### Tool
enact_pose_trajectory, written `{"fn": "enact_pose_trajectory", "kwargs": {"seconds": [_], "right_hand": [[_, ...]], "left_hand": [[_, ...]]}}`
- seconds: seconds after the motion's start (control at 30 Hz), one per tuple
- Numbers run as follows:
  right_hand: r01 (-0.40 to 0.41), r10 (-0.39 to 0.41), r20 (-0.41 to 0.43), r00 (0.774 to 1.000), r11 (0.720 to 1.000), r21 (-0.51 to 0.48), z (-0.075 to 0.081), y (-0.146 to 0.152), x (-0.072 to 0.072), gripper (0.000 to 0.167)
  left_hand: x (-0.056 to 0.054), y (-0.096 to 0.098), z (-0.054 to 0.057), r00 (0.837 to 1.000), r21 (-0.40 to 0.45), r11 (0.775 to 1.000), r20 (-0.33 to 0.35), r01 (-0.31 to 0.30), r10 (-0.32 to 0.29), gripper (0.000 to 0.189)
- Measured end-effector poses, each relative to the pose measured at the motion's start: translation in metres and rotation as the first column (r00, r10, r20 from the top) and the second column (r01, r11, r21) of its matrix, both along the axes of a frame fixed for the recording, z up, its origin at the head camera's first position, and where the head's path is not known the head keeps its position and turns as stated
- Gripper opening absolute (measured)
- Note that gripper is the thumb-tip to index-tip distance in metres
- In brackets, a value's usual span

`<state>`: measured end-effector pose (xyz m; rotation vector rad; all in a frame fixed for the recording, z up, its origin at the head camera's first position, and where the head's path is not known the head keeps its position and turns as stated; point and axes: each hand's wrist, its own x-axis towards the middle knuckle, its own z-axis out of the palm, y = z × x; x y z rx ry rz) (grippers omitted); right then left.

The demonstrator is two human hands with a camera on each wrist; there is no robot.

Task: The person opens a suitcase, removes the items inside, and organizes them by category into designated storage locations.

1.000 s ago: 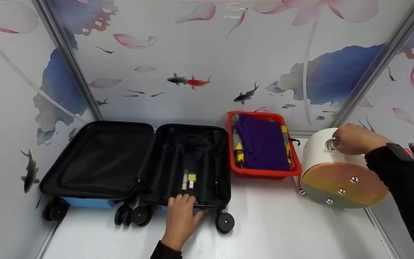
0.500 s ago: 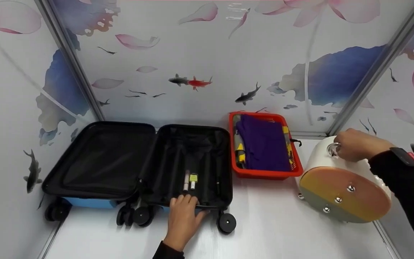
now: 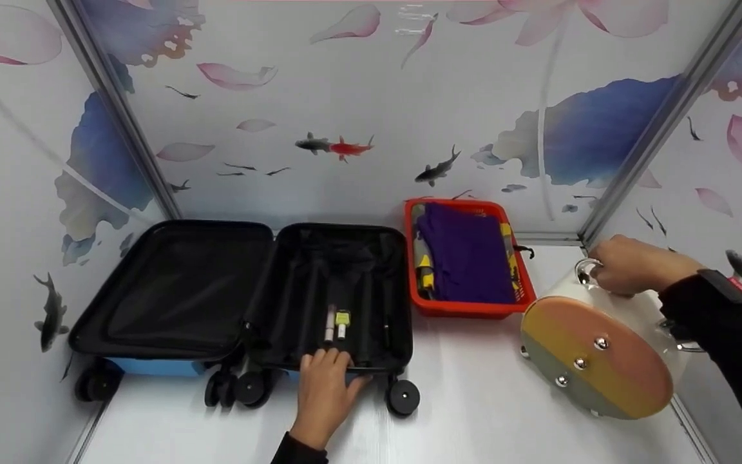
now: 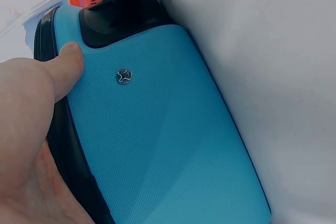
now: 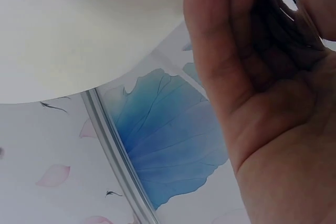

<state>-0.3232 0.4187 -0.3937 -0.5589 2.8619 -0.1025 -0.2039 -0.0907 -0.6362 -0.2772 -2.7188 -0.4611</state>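
Observation:
My left hand [image 3: 324,393] grips the near edge of the open suitcase [image 3: 403,290]. Its fingers go over the black rim, and in the left wrist view the thumb [image 4: 68,66] lies on the blue shell [image 4: 157,129]. Two small tubes lie inside: a pinkish one [image 3: 330,325] and one with a yellow-green label [image 3: 342,319]. On the right, my right hand [image 3: 632,264] holds a chrome handle [image 3: 580,274] on a white rounded case [image 3: 628,380], which leans over. Its oval face has orange, yellow and grey-green bands and silver knobs. In the right wrist view the palm [image 5: 273,108] hides most of the handle.
A red basket [image 3: 467,310] with folded purple cloth [image 3: 467,258] stands between suitcase and case; a black hook [image 3: 525,251] sticks out at its right. The suitcase's other half [image 3: 178,290] lies open on the left. Printed panels [image 3: 345,96] surround the white floor [image 3: 474,399].
The right hand has moved the white case a little toward me and to the left, tilting and turning it. A second chrome handle now shows at its right. The left hand stays put.

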Motion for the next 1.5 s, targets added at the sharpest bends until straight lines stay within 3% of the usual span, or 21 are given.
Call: {"fn": "enact_pose_trajectory", "kwargs": {"seconds": [0.23, 0.37, 0.6, 0.83, 1.3, 1.5], "right_hand": [[-0.042, 0.042, -0.016, 0.999, 0.999, -0.018, -0.002, -0.008, 0.008, 0.023], [-0.062, 0.062, -0.015, 0.998, 0.998, -0.002, 0.000, -0.015, 0.012, 0.012], [-0.035, 0.036, 0.132, 0.991, 0.999, -0.012, 0.007, -0.029, 0.014, 0.034], [0.011, 0.008, 0.269, 0.963, 0.997, -0.070, 0.013, -0.041, 0.012, 0.033], [0.106, -0.075, 0.196, 0.978, 0.983, -0.150, 0.002, -0.066, 0.022, 0.027], [0.158, -0.128, 0.213, 0.968, 0.979, -0.129, 0.002, -0.082, 0.022, 0.033]], "left_hand": [[0.000, 0.000, -0.001, 1.000, -0.001, 1.000, -0.019, 0.007, -0.007, 0.042], [0.000, 0.000, -0.002, 1.000, -0.008, 1.000, -0.006, 0.010, -0.010, 0.043], [-0.001, -0.001, -0.002, 1.000, -0.013, 1.000, 0.018, 0.010, -0.009, 0.043], [-0.001, -0.001, -0.002, 0.999, 0.005, 1.000, -0.039, 0.012, -0.012, 0.042], [0.002, -0.001, -0.001, 1.000, -0.009, 1.000, -0.027, 0.009, -0.009, 0.041], [0.001, 0.000, 0.001, 1.000, -0.008, 1.000, -0.018, 0.007, -0.007, 0.041]]}}
